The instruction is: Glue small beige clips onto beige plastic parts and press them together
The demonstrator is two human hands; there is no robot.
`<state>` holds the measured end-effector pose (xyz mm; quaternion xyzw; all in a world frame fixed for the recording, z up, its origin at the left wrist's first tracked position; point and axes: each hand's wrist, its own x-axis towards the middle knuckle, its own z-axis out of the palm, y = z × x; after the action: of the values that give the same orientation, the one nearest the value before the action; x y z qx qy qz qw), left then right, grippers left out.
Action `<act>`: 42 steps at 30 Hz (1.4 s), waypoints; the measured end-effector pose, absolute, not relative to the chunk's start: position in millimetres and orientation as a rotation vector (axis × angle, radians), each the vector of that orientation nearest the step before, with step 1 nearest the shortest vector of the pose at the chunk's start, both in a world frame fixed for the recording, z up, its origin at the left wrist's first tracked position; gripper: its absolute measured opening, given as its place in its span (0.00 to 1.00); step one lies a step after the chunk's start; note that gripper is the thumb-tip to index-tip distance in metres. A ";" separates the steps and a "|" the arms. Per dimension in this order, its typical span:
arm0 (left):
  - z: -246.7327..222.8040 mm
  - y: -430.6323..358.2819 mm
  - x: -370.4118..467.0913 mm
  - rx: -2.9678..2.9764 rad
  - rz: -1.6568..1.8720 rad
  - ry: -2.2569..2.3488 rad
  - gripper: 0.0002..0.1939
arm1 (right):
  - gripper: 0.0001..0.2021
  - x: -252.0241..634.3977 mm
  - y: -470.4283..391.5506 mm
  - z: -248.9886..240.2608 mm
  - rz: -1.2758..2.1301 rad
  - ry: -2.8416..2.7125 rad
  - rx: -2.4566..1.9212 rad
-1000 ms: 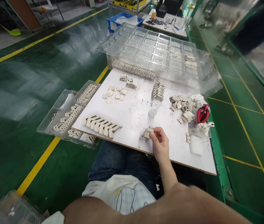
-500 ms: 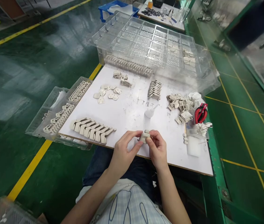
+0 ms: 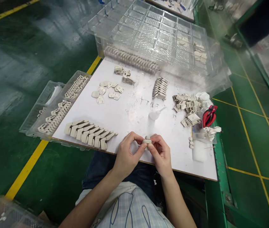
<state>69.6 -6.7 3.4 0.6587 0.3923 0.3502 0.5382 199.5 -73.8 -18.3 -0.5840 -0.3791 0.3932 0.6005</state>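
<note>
Between my two hands, over the front edge of the white board (image 3: 129, 120), is a small beige plastic part (image 3: 147, 141) with a rounded knob on its far side. My left hand (image 3: 128, 152) pinches its left end between thumb and fingers. The right end is pinched by my right hand (image 3: 160, 152) in the same way. Fingertips cover much of the part. Just beyond my hands stands a small white squeeze bottle (image 3: 154, 114) with a thin, slanted nozzle. A row of nested beige bent parts (image 3: 89, 133) lies left of my left hand.
Clear plastic trays (image 3: 148, 34) span the back, and more trays (image 3: 53, 109) flank the left. Flat beige pieces (image 3: 101, 90), a short stacked row (image 3: 160, 88) and a loose pile (image 3: 188, 106) lie on the board. Red-handled pliers (image 3: 209, 116) and a white foam block (image 3: 199, 151) sit at right.
The beige part has turned in my fingers and now lies more level, with both hands still pinching it. The head view has tilted down slightly.
</note>
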 end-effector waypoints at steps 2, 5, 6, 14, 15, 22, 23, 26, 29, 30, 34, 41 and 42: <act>3.5 -6.8 69.7 1.575 0.824 0.936 0.05 | 0.08 198.9 -73.6 -17.3 0.921 -0.880 -1.367; 3.6 -6.2 69.4 1.574 0.817 0.947 0.05 | 0.08 197.0 -73.1 -15.8 0.920 -0.874 -1.391; 3.4 -6.0 69.4 1.571 0.821 0.948 0.05 | 0.09 196.3 -73.0 -15.4 0.917 -0.869 -1.396; 2.2 -4.9 69.8 1.552 0.807 0.928 0.05 | 0.09 195.7 -72.9 -13.7 0.920 -0.871 -1.423; 2.3 -4.9 69.7 1.549 0.807 0.928 0.05 | 0.09 195.8 -72.8 -13.7 0.921 -0.870 -1.421; 1.5 -5.8 69.8 1.531 0.816 0.936 0.05 | 0.08 195.0 -72.6 -13.1 0.935 -0.857 -1.406; 1.1 -6.0 69.9 1.531 0.816 0.934 0.05 | 0.08 194.9 -72.7 -13.0 0.936 -0.857 -1.403; -0.1 -6.1 70.0 1.527 0.821 0.921 0.05 | 0.08 194.6 -72.8 -13.1 0.935 -0.859 -1.406; -0.8 -6.1 69.8 1.520 0.825 0.914 0.05 | 0.08 194.6 -72.9 -14.0 0.932 -0.866 -1.406; -1.0 -6.1 69.7 1.519 0.827 0.914 0.05 | 0.08 194.7 -73.0 -14.5 0.933 -0.868 -1.406; -3.3 -6.9 68.9 1.525 0.833 0.909 0.04 | 0.07 194.7 -73.2 -16.4 0.923 -0.885 -1.409; -2.7 -3.7 65.4 1.422 0.835 0.896 0.03 | 0.09 193.7 -69.7 -16.3 0.864 -0.928 -1.408; -0.7 -2.9 64.8 1.394 0.799 0.886 0.03 | 0.10 193.2 -69.9 -15.1 0.870 -0.928 -1.400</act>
<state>64.8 -2.9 -0.7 0.6034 0.3832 0.3460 0.6077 193.2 -69.9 -15.1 -0.6003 -0.3977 0.3729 0.5852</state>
